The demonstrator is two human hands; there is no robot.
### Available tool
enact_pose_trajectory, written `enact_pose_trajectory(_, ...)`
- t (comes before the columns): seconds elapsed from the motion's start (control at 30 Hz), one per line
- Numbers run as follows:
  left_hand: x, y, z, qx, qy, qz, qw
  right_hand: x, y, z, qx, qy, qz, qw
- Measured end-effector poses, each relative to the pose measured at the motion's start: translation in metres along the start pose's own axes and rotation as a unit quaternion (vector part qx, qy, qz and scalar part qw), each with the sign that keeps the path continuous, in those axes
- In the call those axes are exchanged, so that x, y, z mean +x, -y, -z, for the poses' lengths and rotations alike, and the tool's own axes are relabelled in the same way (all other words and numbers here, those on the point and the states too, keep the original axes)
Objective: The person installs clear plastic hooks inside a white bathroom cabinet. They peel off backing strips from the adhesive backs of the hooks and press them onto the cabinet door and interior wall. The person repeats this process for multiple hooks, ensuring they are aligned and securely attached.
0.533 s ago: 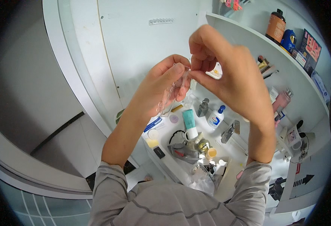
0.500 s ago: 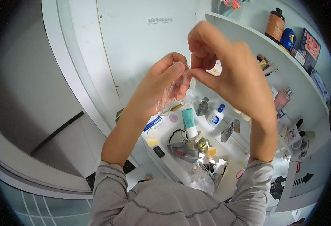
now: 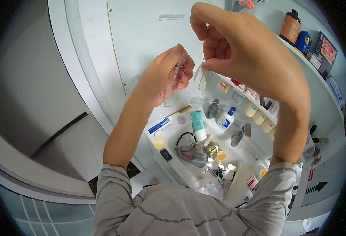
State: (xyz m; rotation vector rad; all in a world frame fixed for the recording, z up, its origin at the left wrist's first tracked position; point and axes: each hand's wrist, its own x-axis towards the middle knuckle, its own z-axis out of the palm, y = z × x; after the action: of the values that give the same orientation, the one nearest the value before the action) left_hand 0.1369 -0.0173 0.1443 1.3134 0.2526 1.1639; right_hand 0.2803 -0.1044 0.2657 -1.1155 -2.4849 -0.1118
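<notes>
My left hand (image 3: 163, 80) is raised in front of me and grips a small clear plastic case (image 3: 174, 78) by its edge. My right hand (image 3: 243, 51) is higher and to the right, its thumb and forefinger pinched on a tiny clear piece (image 3: 198, 71) just beside the case. Both hands hover above a white counter (image 3: 173, 163) crowded with toiletries. Whether the piece touches the case I cannot tell.
Below stand a teal tube (image 3: 197, 121), a white bottle with a blue cap (image 3: 225, 119), a grey bottle (image 3: 212, 109) and several small jars. A white shelf (image 3: 298, 51) at the upper right carries a brown bottle (image 3: 290, 26) and a blue container (image 3: 303, 41). A white door panel (image 3: 141, 35) fills the back.
Both hands have come up and closer to the camera. The right hand has drawn slightly away from the case, pinching the small clear piece.
</notes>
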Motion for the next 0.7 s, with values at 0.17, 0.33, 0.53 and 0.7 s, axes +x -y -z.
enact_pose_trajectory(0.17, -0.001, -0.001, 0.0, 0.005, 0.019, -0.01, 1.0, 0.008, -0.01, -0.017, -0.08, -0.054, 0.087, 0.992)
enact_pose_trajectory(0.33, -0.001, -0.003, 0.0, 0.008, 0.023, -0.008, 1.0, 0.017, -0.011, -0.02, -0.087, -0.054, 0.076, 0.992)
enact_pose_trajectory(0.53, 0.001, -0.002, 0.003, 0.023, 0.018, -0.009, 1.0, 0.023, -0.011, -0.024, -0.098, -0.049, 0.068, 0.992)
enact_pose_trajectory(0.7, -0.004, -0.007, 0.0, -0.009, 0.016, -0.002, 1.0, 0.028, -0.012, -0.029, -0.106, -0.058, 0.077, 0.99)
